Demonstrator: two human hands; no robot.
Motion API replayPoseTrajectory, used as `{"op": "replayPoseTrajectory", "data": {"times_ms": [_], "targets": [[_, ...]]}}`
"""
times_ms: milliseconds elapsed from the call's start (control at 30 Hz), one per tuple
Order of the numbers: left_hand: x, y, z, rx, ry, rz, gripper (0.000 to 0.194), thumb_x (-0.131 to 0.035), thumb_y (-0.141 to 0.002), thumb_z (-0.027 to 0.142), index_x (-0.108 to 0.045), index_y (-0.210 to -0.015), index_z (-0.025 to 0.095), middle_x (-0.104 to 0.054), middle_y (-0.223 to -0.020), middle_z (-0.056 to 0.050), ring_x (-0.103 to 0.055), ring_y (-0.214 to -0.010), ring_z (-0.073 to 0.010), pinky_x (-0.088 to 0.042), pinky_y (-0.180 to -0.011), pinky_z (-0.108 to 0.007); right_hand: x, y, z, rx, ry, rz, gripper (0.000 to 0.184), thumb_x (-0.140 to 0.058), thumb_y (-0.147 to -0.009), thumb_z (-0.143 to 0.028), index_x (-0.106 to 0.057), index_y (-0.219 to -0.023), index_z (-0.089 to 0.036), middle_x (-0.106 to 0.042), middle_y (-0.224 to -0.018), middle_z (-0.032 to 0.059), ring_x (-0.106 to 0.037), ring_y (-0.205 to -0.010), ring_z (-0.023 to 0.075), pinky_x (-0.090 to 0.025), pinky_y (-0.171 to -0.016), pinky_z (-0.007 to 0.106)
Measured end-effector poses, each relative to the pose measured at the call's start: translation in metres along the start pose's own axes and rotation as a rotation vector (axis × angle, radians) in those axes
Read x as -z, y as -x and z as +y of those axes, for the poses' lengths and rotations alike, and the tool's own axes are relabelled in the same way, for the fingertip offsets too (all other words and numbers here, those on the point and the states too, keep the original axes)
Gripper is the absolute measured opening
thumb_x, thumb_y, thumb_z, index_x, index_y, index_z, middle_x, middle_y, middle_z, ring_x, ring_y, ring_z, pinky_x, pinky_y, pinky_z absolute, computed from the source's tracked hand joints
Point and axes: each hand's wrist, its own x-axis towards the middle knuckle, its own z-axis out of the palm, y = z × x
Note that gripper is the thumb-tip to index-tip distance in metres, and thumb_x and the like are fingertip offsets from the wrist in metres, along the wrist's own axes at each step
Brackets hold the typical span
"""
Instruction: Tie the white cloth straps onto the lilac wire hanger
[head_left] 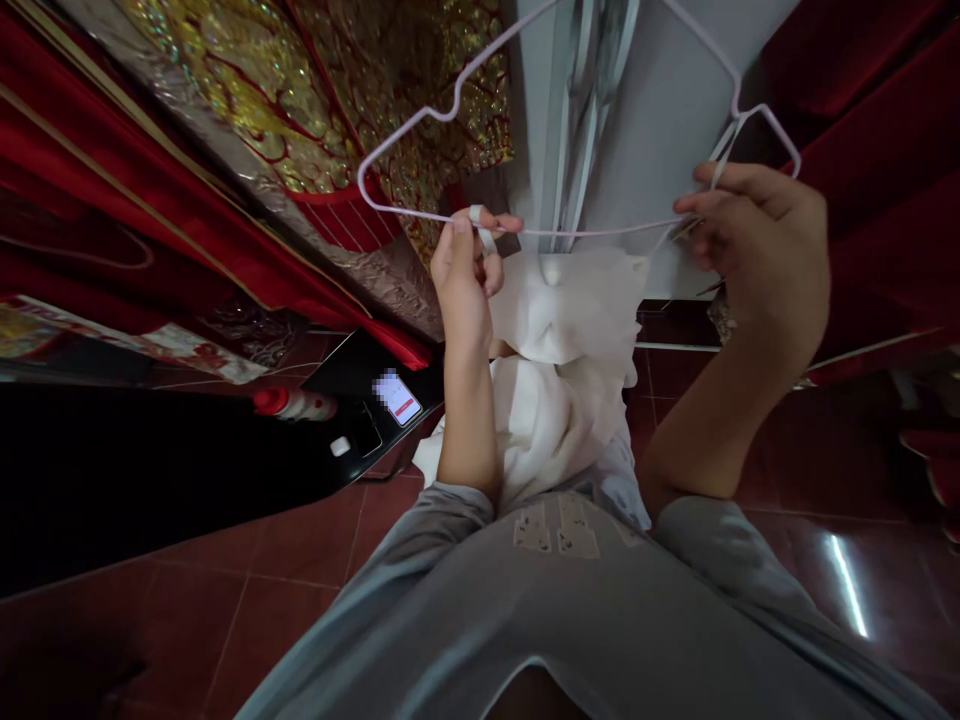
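A pale lilac wire hanger (pixel 450 108) is held up in front of me. My left hand (pixel 465 270) pinches a thin white strap against the hanger's bottom bar. My right hand (pixel 757 240) is closed near the hanger's right shoulder, gripping another thin white strap there. A white sheer garment (pixel 570 370) hangs from the straps below the bar, draping down between my forearms to my grey top.
Red and gold embroidered garments (pixel 300 110) hang at the left. A black table (pixel 150 470) at the left carries a phone (pixel 397 397) and a red-capped bottle (pixel 292 404). Dark red floor tiles (pixel 300 560) lie below. A grey-white wall (pixel 660 120) stands behind the hanger, with red fabric (pixel 885 150) at the right.
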Motion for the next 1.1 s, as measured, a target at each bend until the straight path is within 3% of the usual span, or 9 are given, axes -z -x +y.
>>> {"op": "replayPoseTrajectory", "data": {"times_ms": [100,200,300,467,567,733,900,967,1100], "targets": [[0.001,-0.001,-0.002,-0.030,0.028,-0.025,0.036,-0.043,-0.109,0.043,-0.058,-0.083,0.023,-0.068,-0.086,-0.005,-0.021,-0.040,-0.0112,-0.017,-0.039,-0.029,-0.002,-0.003,-0.006,-0.019,-0.039,0.018,0.029,-0.052,-0.064,-0.008,-0.073,-0.081,-0.018,-0.068,-0.071,0.0024,-0.034,-0.039,0.0034,-0.014,-0.038,0.020],[0.004,-0.001,-0.001,-0.029,0.035,-0.050,0.034,-0.050,-0.107,0.046,-0.058,-0.084,0.022,-0.067,-0.086,-0.006,-0.023,-0.039,-0.0102,-0.019,-0.037,-0.027,-0.002,-0.009,-0.009,-0.011,-0.076,0.085,0.029,-0.048,-0.060,-0.007,-0.070,-0.073,-0.019,-0.067,-0.067,0.0007,-0.029,-0.035,0.0034,-0.008,-0.037,0.021],[0.006,-0.002,0.001,-0.022,0.065,-0.045,0.037,-0.060,-0.101,0.054,-0.058,-0.083,0.022,-0.067,-0.086,-0.006,-0.028,-0.038,-0.0098,-0.021,-0.037,-0.027,-0.001,-0.014,-0.012,-0.031,-0.037,0.104,0.026,-0.051,-0.061,-0.006,-0.070,-0.071,-0.020,-0.065,-0.065,0.0014,-0.029,-0.036,0.0044,-0.010,-0.038,0.023],[0.008,-0.003,0.002,0.045,0.032,-0.005,0.037,-0.058,-0.102,0.054,-0.058,-0.085,0.022,-0.066,-0.089,-0.008,-0.040,-0.043,-0.0123,-0.027,-0.038,-0.025,-0.002,-0.022,-0.023,-0.041,0.000,-0.109,0.003,-0.070,-0.067,-0.019,-0.070,-0.064,-0.018,-0.061,-0.062,0.0042,-0.038,-0.039,0.0066,-0.018,-0.037,0.024],[0.008,-0.002,0.002,0.055,0.025,-0.004,0.037,-0.054,-0.105,0.051,-0.059,-0.085,0.020,-0.067,-0.089,-0.008,-0.039,-0.042,-0.0111,-0.025,-0.038,-0.025,-0.002,-0.034,-0.029,0.034,-0.092,-0.155,0.010,-0.066,-0.070,-0.024,-0.074,-0.072,-0.018,-0.067,-0.072,0.0057,-0.046,-0.043,0.0076,-0.025,-0.038,0.023],[0.005,0.003,0.008,0.069,0.029,-0.038,0.036,-0.046,-0.111,0.042,-0.060,-0.087,0.020,-0.068,-0.090,-0.006,-0.037,-0.041,-0.0099,-0.024,-0.038,-0.025,0.004,-0.064,-0.018,0.058,-0.293,0.067,0.017,-0.051,-0.076,-0.019,-0.067,-0.072,-0.017,-0.068,-0.094,0.0090,-0.064,-0.067,0.0122,-0.022,-0.037,0.020],[0.003,0.005,0.012,0.113,0.023,0.017,0.035,-0.054,-0.107,0.049,-0.061,-0.086,0.021,-0.069,-0.094,-0.008,-0.051,-0.049,-0.0139,-0.036,-0.041,-0.026,0.009,-0.061,0.006,0.046,-0.275,0.451,0.029,-0.033,-0.082,-0.014,-0.062,-0.082,-0.017,-0.063,-0.081,0.0039,-0.029,-0.039,0.0017,-0.006,-0.037,0.021],[0.004,0.004,0.011,0.099,0.040,-0.003,0.034,-0.052,-0.108,0.047,-0.062,-0.087,0.022,-0.069,-0.095,-0.008,-0.050,-0.049,-0.0140,-0.036,-0.041,-0.026,0.007,-0.046,0.011,0.164,-0.263,0.456,0.030,-0.034,-0.082,-0.016,-0.063,-0.081,-0.019,-0.059,-0.076,0.0029,-0.027,-0.041,0.0030,-0.008,-0.037,0.021],[0.003,0.003,0.013,0.067,0.062,-0.029,0.039,-0.039,-0.114,0.036,-0.061,-0.085,0.021,-0.068,-0.088,-0.006,-0.033,-0.040,-0.0101,-0.025,-0.037,-0.025,0.000,-0.025,0.013,0.270,-0.196,0.276,0.029,-0.043,-0.077,-0.017,-0.067,-0.093,-0.021,-0.061,-0.085,0.0028,-0.030,-0.044,0.0026,-0.013,-0.039,0.019]]}}
